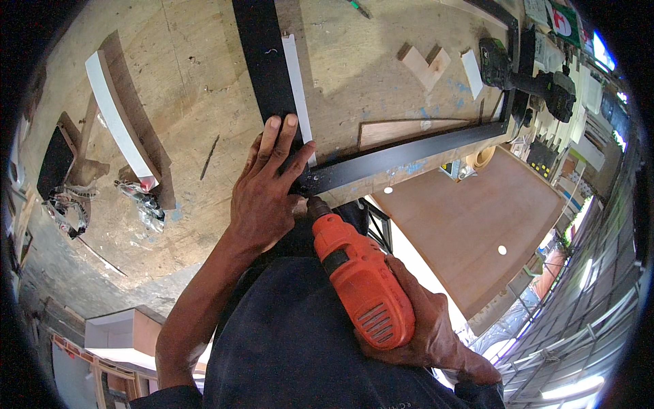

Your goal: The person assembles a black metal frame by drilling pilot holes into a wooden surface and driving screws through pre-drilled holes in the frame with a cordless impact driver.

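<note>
My right hand [426, 317] is wrapped round an orange power drill [368, 290], whose chuck [317, 206] points away from me. The tip meets the near edge of a black frame's corner [310, 180], and whether it enters the material is hidden. On that corner my left hand [266, 191] lies with its fingers stretched out and apart over the black bar [262, 58]. Its thumb is close to the drill's tip. Beside the bar, under the index fingertip, runs a narrow white strip [298, 92]. A second black bar [415, 159] goes off to the right.
The frame rests on a stained plywood worktop [204, 88]. A curved white-faced wood piece [122, 123] and crumpled plastic [144, 204] lie left. Toward the right are an L-shaped wood offcut [426, 66] and a dark cordless drill [524, 82]. A brown panel [473, 228] stands below the table edge.
</note>
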Demonstrator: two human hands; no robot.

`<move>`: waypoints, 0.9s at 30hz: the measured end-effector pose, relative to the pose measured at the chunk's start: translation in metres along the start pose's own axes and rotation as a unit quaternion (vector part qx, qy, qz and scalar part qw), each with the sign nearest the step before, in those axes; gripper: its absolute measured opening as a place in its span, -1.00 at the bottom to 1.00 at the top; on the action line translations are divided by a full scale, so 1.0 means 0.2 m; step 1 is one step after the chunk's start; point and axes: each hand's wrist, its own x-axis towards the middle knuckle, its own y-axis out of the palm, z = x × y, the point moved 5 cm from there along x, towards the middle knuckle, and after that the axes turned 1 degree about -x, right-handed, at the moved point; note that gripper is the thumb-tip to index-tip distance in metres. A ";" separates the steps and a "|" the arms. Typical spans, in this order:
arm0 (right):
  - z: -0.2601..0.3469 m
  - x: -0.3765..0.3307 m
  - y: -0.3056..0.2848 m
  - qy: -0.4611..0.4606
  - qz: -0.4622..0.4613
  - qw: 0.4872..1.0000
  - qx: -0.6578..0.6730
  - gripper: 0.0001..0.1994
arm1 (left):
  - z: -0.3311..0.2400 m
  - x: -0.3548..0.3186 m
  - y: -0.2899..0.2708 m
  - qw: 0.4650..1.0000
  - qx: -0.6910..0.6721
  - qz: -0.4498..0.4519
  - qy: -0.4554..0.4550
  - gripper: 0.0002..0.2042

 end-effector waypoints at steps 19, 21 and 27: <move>-0.01 0.00 0.00 -0.003 0.017 1.000 -0.010 0.16 | 0.00 0.00 0.00 1.000 -0.010 0.000 -0.001 -0.09; -0.01 0.00 0.00 -0.007 0.016 1.000 -0.010 0.16 | 0.00 -0.01 0.00 1.000 -0.011 -0.001 0.000 -0.08; -0.02 -0.01 0.01 0.007 0.005 1.000 -0.005 0.07 | 0.00 0.00 0.00 1.000 -0.009 0.007 -0.003 -0.09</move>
